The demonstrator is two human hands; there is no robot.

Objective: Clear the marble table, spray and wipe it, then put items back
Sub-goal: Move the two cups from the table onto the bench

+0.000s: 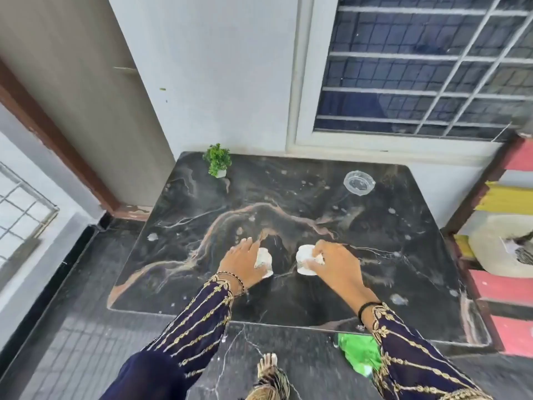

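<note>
1. Seen from above, a person stands at the near edge of a dark marble counter (288, 197) with pale and rust veins. It is pushed into a corner, with a barred window (418, 67) behind it.

2. The left hand (245, 262) is wrapped around a small white cup (264, 259); the right hand (336, 262) is closed on a second white cup (304, 259). Both cups stand on the counter just nearer the person than the rust vein at its middle, close beside each other but apart.

3. Whether the cups are being lifted off or set back cannot be told. Pale blotches spread across the marble look like spray or water marks — it reads as not yet wiped dry.

4. Well beyond the cups, a small potted plant (217, 160) stands at the far left corner, and a clear glass dish (359, 182) sits near the far right corner.

5. To do this step well, I would keep each cup upright with fingers round its wall, raise both straight up before swinging them away, and keep them from knocking together.

6. Room to move is good in the middle: the marble around the cups is bare on every side. The near edge lies just behind the wrists, so a backward pull clears it quickly.

7. Tighter spots: a red and yellow striped structure (513, 203) crowds the counter's right edge, and a wall closes the far side. A green cloth or bag (357, 352) lies on the floor below the near edge, beside the person's foot — a possible trip point.
</note>
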